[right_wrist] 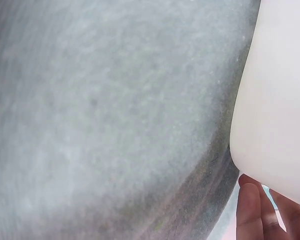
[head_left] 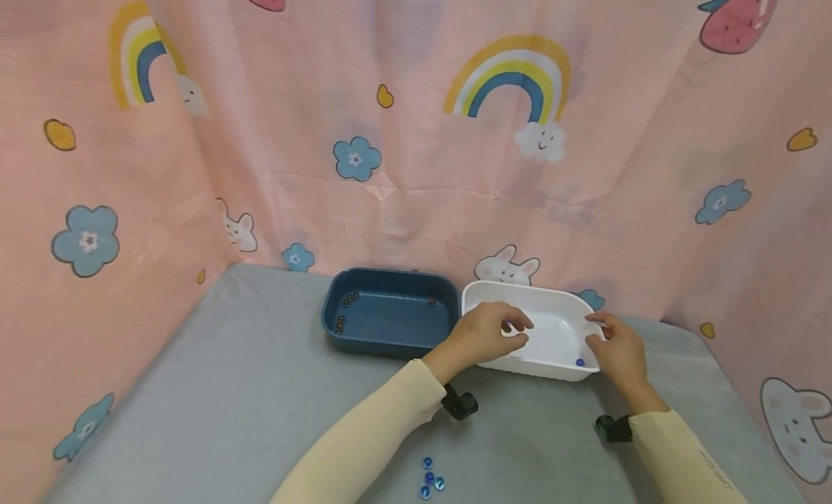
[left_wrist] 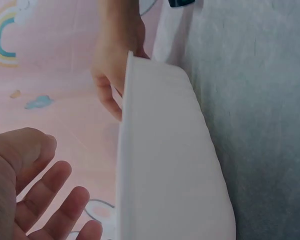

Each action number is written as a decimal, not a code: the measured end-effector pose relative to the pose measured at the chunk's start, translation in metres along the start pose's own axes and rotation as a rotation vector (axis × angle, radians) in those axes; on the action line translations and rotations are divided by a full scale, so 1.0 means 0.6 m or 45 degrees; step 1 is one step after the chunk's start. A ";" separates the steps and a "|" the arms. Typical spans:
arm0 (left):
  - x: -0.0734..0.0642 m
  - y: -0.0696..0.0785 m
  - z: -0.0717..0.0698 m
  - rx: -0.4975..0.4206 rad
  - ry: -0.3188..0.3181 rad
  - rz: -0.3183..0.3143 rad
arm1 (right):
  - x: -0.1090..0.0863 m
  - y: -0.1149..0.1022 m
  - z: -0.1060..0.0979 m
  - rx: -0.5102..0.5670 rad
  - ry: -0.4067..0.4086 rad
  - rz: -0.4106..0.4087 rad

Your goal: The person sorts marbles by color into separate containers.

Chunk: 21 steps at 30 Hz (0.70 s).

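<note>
My left hand (head_left: pixel 484 332) hovers over the left part of a white plastic basin (head_left: pixel 526 367). Its fingers are loosely bent and apart, and the left wrist view shows nothing between them. At the basin's right end, my right hand (head_left: pixel 620 351) holds the rim, thumb and fingers around it. Fingers (right_wrist: pixel 250 210) of that hand appear by the basin's outer wall in the right wrist view. A blue marble (head_left: pixel 580 362) lies inside the basin near its front right corner. Something small and blue shows by the left fingers, too hidden to identify.
Left of the white basin stands a dark blue basin (head_left: pixel 390 349) with several small brown balls (head_left: pixel 347 302) inside. Several blue marbles (head_left: pixel 430 478) lie on the grey table cloth (head_left: pixel 214 388) near the front. A pink patterned curtain (head_left: pixel 416 222) hangs behind the table.
</note>
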<state>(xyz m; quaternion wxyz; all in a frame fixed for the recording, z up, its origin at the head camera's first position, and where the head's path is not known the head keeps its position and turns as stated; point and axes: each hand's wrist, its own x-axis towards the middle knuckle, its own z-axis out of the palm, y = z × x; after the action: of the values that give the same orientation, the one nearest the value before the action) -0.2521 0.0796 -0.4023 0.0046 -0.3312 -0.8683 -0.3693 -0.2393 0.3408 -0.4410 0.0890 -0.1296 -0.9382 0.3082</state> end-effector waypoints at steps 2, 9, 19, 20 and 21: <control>-0.009 0.003 -0.003 -0.003 0.000 0.007 | 0.000 0.000 0.001 0.000 -0.004 0.003; -0.037 0.007 -0.012 0.013 -0.001 0.025 | 0.001 0.001 0.003 -0.016 -0.002 0.007; -0.072 0.004 -0.020 0.018 -0.020 0.001 | 0.002 0.003 -0.001 -0.020 -0.005 0.004; -0.076 0.003 -0.021 0.013 -0.026 0.002 | 0.003 0.003 -0.001 -0.020 -0.003 -0.002; -0.079 0.002 -0.022 0.005 -0.029 0.005 | 0.003 0.003 0.000 -0.019 -0.001 -0.007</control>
<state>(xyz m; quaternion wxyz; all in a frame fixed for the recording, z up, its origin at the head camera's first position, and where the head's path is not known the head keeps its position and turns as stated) -0.2175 0.0442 -0.4039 -0.0041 -0.3370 -0.8684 -0.3636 -0.2404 0.3429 -0.4420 0.0883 -0.1276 -0.9409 0.3009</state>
